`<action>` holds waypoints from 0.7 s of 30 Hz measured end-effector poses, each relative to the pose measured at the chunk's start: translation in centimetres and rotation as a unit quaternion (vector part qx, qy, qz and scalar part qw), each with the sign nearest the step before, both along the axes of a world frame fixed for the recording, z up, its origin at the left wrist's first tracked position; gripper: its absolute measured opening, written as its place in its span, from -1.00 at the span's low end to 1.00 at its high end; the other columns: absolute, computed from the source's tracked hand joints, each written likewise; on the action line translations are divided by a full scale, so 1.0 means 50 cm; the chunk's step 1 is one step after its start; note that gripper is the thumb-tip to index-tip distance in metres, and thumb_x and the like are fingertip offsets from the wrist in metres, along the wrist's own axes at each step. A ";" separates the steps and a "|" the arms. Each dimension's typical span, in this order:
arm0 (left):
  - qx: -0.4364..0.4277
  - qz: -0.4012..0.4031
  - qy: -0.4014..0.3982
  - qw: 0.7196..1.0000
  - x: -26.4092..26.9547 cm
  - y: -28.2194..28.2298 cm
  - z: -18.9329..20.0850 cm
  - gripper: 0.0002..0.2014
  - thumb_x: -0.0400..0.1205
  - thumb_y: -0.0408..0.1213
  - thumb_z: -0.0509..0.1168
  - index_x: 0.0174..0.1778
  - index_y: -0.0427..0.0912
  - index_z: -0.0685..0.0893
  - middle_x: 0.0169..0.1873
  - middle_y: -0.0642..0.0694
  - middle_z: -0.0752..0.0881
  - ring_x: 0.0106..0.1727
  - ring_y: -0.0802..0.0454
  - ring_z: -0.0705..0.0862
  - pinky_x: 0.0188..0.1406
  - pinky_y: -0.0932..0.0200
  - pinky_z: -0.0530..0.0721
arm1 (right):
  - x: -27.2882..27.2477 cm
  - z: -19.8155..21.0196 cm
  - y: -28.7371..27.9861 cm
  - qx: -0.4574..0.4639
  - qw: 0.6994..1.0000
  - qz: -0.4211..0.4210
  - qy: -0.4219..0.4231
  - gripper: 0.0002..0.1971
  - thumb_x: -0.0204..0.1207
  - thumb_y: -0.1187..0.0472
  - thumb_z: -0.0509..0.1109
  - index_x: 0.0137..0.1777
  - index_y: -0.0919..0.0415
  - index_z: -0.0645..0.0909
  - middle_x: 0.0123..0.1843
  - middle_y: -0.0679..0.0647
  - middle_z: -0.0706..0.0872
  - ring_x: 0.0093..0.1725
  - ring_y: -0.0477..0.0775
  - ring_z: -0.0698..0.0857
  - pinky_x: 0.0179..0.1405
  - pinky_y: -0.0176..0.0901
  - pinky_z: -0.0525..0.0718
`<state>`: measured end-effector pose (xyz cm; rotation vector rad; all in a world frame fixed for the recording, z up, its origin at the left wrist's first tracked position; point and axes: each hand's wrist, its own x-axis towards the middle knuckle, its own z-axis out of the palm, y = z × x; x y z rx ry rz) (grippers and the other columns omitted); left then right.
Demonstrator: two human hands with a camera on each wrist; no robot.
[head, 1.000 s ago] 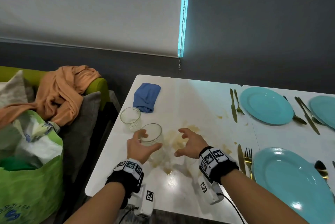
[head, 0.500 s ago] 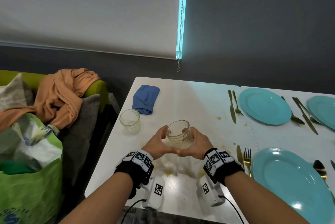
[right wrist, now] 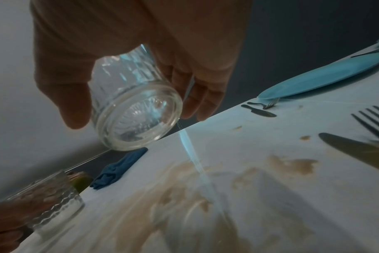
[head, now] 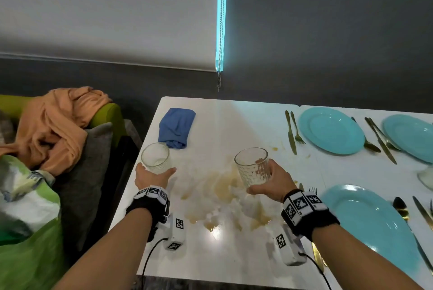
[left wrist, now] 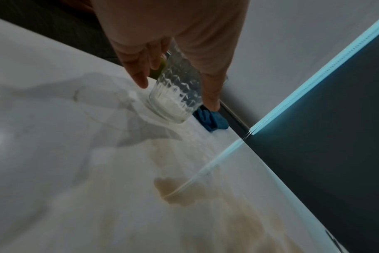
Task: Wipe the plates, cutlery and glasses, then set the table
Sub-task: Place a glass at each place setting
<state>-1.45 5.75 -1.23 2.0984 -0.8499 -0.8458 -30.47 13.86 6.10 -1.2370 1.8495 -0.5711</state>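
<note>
The right hand (head: 273,180) has its fingers wrapped round a patterned glass (head: 253,167), lifted clear of the white table (head: 234,254) above the brown spill (head: 225,186). At nine o'clock from it, the left hand (head: 152,177) cups a second glass (head: 155,158); it seems to rest on the table, though blur leaves that uncertain. A blue cloth (head: 177,126) lies at twelve o'clock of that glass. Teal plates (head: 331,130) sit at two o'clock.

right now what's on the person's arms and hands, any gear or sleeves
Both forearms are bare, no sleeves, no gloves on the hands. Each wrist wears a black band topped with white blocks bearing black square-pattern markers. Under each wrist hangs a white box-shaped unit with the same kind of marker, and a thin black cable trails from each.
</note>
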 end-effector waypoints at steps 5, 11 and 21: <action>-0.019 0.028 0.019 0.999 -0.008 -0.021 -0.012 0.03 0.21 -0.22 0.68 0.56 -0.15 0.27 0.42 -0.33 0.45 0.51 -0.30 0.31 0.44 -0.15 0.39 | -0.029 -0.007 0.010 0.011 1.000 -0.024 0.016 -0.30 0.06 0.16 0.70 0.21 0.10 0.47 0.09 -0.01 0.69 0.08 0.03 0.65 -0.26 -0.38 0.50; -0.029 0.011 -0.017 0.999 0.007 -0.034 -0.021 -0.21 0.25 -0.20 0.64 0.38 -0.12 0.45 0.29 -0.29 0.57 0.46 -0.28 0.35 0.35 -0.14 0.43 | -0.072 -0.005 0.028 0.016 0.997 -0.072 0.013 -0.33 0.06 0.16 0.70 0.16 0.07 0.47 0.06 -0.03 0.67 0.09 0.04 0.65 -0.13 -0.27 0.56; -0.089 -0.096 -0.031 0.991 -0.167 -0.042 0.061 -0.19 0.27 -0.25 0.64 0.42 -0.32 0.44 0.30 -0.36 0.58 0.39 -0.32 0.44 0.39 -0.12 0.42 | -0.260 -0.004 0.080 0.000 0.974 -0.222 -0.043 -0.32 0.06 0.28 0.71 0.15 0.11 0.46 0.11 0.03 0.68 0.14 0.10 0.67 0.15 -0.10 0.62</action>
